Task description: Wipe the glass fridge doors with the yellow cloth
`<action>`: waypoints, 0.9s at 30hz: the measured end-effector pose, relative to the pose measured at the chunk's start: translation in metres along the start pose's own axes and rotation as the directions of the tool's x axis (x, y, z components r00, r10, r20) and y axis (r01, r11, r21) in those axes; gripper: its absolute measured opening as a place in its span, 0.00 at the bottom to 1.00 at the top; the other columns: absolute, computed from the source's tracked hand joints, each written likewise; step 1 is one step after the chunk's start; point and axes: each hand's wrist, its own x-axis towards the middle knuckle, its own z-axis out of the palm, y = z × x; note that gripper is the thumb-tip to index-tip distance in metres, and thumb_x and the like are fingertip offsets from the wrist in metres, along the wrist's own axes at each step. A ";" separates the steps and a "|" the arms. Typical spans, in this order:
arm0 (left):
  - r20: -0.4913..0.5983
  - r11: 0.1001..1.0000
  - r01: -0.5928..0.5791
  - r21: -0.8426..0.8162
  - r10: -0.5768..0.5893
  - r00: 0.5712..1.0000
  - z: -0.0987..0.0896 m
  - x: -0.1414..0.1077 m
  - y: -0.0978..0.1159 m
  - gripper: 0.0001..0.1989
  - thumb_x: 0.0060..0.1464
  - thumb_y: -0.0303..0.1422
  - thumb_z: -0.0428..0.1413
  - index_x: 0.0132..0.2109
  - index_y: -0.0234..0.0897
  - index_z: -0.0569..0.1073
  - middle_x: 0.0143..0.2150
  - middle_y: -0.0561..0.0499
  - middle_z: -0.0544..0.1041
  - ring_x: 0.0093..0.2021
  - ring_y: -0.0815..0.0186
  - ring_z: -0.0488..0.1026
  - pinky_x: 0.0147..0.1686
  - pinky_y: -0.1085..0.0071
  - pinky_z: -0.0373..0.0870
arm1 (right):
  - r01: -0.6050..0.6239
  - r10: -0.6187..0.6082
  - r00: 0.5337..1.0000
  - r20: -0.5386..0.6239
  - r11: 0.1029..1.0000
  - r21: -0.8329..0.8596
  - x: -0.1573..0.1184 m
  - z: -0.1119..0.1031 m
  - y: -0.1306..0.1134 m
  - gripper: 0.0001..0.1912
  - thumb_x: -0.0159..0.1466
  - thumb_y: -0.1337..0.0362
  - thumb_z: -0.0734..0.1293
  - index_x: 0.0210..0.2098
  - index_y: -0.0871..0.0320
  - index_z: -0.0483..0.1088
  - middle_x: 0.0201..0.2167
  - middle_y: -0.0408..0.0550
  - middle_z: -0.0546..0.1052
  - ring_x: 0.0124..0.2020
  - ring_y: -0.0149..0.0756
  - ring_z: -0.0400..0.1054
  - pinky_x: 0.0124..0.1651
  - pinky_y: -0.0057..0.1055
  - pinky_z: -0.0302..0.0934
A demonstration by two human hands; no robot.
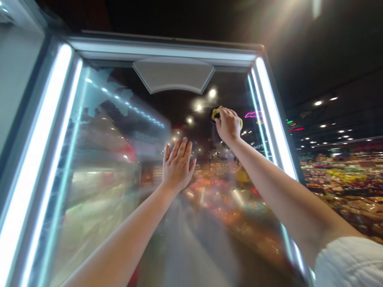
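A large glass pane [119, 211] with lit edges stands upright in front of me, full of reflections. My left hand [178, 167] lies flat against the glass near its middle, fingers stretched out and holding nothing. Higher and to the right, my right hand [229, 125] is closed around a yellow cloth [241, 123], which it presses on the pane. The cloth is bunched and mostly covered by my fingers; a dark patch shows beside it, perhaps its reflection.
Bright light tubes [275, 115] run down both sides of the frame, and a light bar [164, 50] crosses the top. Behind the upper glass is a pale curved panel [173, 75]. Shelves of packaged goods [344, 187] stretch away on the right, under ceiling lights.
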 end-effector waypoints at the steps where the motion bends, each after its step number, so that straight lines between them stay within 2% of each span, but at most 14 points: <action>1: 0.003 1.000 -0.001 -0.001 0.001 1.000 -0.001 -0.001 -0.001 0.31 0.68 0.40 0.43 0.75 0.39 0.53 0.75 0.45 0.57 0.76 0.54 0.50 0.74 0.46 0.45 | 0.069 -0.069 0.997 0.033 0.998 0.006 -0.004 0.001 -0.011 0.20 0.68 0.66 0.61 0.57 0.57 0.73 0.61 0.55 0.75 0.62 0.49 0.66 0.64 0.48 0.61; 3: 0.008 1.000 -0.004 -0.004 0.004 1.000 -0.003 -0.002 -0.003 0.31 0.68 0.40 0.43 0.74 0.38 0.54 0.75 0.44 0.56 0.76 0.53 0.50 0.73 0.46 0.45 | 0.264 -0.266 0.955 0.128 0.964 0.038 -0.018 -0.002 -0.024 0.21 0.70 0.64 0.60 0.59 0.57 0.72 0.64 0.52 0.72 0.66 0.46 0.63 0.69 0.46 0.56; 6: 0.010 1.000 -0.008 -0.010 0.008 1.000 -0.006 -0.004 -0.007 0.30 0.68 0.39 0.43 0.73 0.37 0.56 0.75 0.44 0.57 0.76 0.53 0.50 0.73 0.46 0.45 | 0.473 -0.480 0.844 0.239 0.876 0.089 -0.039 -0.016 -0.015 0.21 0.71 0.63 0.59 0.61 0.51 0.71 0.66 0.45 0.71 0.68 0.41 0.60 0.72 0.45 0.50; 7: 0.012 1.000 -0.010 -0.011 0.010 1.000 -0.007 -0.005 -0.009 0.30 0.69 0.39 0.43 0.73 0.36 0.57 0.75 0.44 0.57 0.76 0.53 0.50 0.73 0.46 0.45 | 0.474 -0.478 0.845 0.241 0.877 0.076 -0.041 -0.020 -0.007 0.20 0.71 0.63 0.59 0.60 0.49 0.72 0.65 0.43 0.72 0.68 0.42 0.60 0.73 0.48 0.48; 8: 0.013 1.000 -0.011 -0.010 0.011 1.000 -0.008 -0.006 -0.012 0.30 0.69 0.39 0.43 0.73 0.36 0.57 0.75 0.44 0.57 0.76 0.54 0.50 0.74 0.46 0.45 | 0.428 -0.427 0.878 0.216 0.903 0.046 -0.040 -0.021 0.001 0.19 0.71 0.62 0.60 0.58 0.47 0.74 0.64 0.43 0.73 0.67 0.45 0.60 0.72 0.51 0.48; 11: 0.010 1.000 -0.017 -0.006 0.017 1.000 -0.010 -0.011 -0.021 0.29 0.69 0.40 0.42 0.73 0.35 0.57 0.75 0.44 0.57 0.76 0.54 0.50 0.74 0.46 0.45 | 0.080 -0.079 0.996 0.034 0.997 -0.024 -0.019 -0.013 0.012 0.17 0.67 0.63 0.63 0.52 0.48 0.78 0.60 0.49 0.75 0.62 0.55 0.63 0.63 0.58 0.59; 13: 0.009 1.000 -0.020 -0.004 0.020 1.000 -0.011 -0.013 -0.025 0.30 0.69 0.40 0.42 0.73 0.35 0.57 0.75 0.44 0.57 0.76 0.53 0.50 0.73 0.45 0.46 | -0.095 0.095 0.995 -0.043 0.996 0.003 -0.004 0.000 -0.003 0.18 0.66 0.65 0.63 0.50 0.49 0.79 0.57 0.52 0.76 0.58 0.56 0.65 0.57 0.57 0.64; 14: 0.011 1.000 -0.019 -0.004 0.019 1.000 -0.011 -0.014 -0.027 0.30 0.69 0.40 0.42 0.73 0.34 0.57 0.75 0.44 0.56 0.76 0.53 0.50 0.73 0.45 0.46 | -0.117 0.117 0.992 -0.045 0.993 0.020 0.000 0.007 -0.015 0.19 0.66 0.66 0.62 0.51 0.49 0.79 0.56 0.52 0.77 0.57 0.56 0.65 0.56 0.56 0.65; 16: 0.014 1.000 -0.014 -0.007 0.014 1.000 -0.011 -0.014 -0.029 0.30 0.69 0.39 0.43 0.73 0.33 0.57 0.75 0.43 0.56 0.76 0.52 0.50 0.73 0.45 0.45 | -0.046 0.046 0.999 0.000 0.998 0.044 -0.001 0.015 -0.044 0.20 0.66 0.67 0.61 0.54 0.50 0.77 0.57 0.51 0.78 0.59 0.54 0.65 0.60 0.54 0.63; 18: 0.008 1.000 -0.005 -0.015 0.005 1.000 -0.011 -0.014 -0.030 0.30 0.68 0.39 0.43 0.73 0.34 0.58 0.75 0.43 0.57 0.76 0.53 0.50 0.73 0.45 0.45 | 0.124 -0.130 0.988 0.082 0.989 0.075 -0.014 0.014 -0.067 0.20 0.68 0.66 0.60 0.57 0.51 0.75 0.59 0.49 0.77 0.63 0.49 0.64 0.65 0.50 0.59; 20: -0.002 1.000 0.005 -0.026 -0.005 1.000 -0.011 -0.014 -0.032 0.30 0.68 0.39 0.44 0.73 0.36 0.57 0.75 0.43 0.57 0.76 0.53 0.50 0.73 0.45 0.45 | 0.306 -0.321 0.933 0.161 0.945 0.112 -0.033 0.006 -0.074 0.20 0.71 0.64 0.58 0.58 0.50 0.74 0.61 0.46 0.75 0.66 0.43 0.62 0.68 0.47 0.55; 22: -0.010 0.999 0.011 -0.030 -0.011 1.000 -0.013 -0.016 -0.037 0.30 0.68 0.39 0.44 0.74 0.37 0.56 0.75 0.44 0.56 0.76 0.53 0.50 0.73 0.45 0.45 | 0.409 -0.426 0.881 0.206 0.904 0.119 -0.046 -0.005 -0.064 0.20 0.73 0.63 0.57 0.58 0.47 0.74 0.63 0.42 0.74 0.67 0.42 0.61 0.71 0.48 0.50; 24: -0.011 1.000 0.013 -0.025 -0.013 1.000 -0.015 -0.019 -0.046 0.30 0.68 0.39 0.44 0.74 0.38 0.55 0.75 0.44 0.57 0.76 0.53 0.50 0.73 0.45 0.45 | 0.365 -0.372 0.909 0.189 0.928 0.074 -0.047 -0.010 -0.050 0.20 0.73 0.62 0.57 0.56 0.46 0.76 0.62 0.40 0.75 0.67 0.44 0.61 0.71 0.51 0.50; 27: -0.003 1.000 0.029 -0.003 -0.029 1.000 -0.020 -0.026 -0.062 0.30 0.68 0.39 0.44 0.73 0.37 0.56 0.75 0.44 0.57 0.76 0.53 0.50 0.73 0.45 0.46 | 0.091 -0.091 0.993 0.073 0.996 0.000 -0.029 0.001 -0.048 0.19 0.70 0.64 0.59 0.53 0.49 0.77 0.60 0.43 0.76 0.65 0.49 0.63 0.65 0.52 0.58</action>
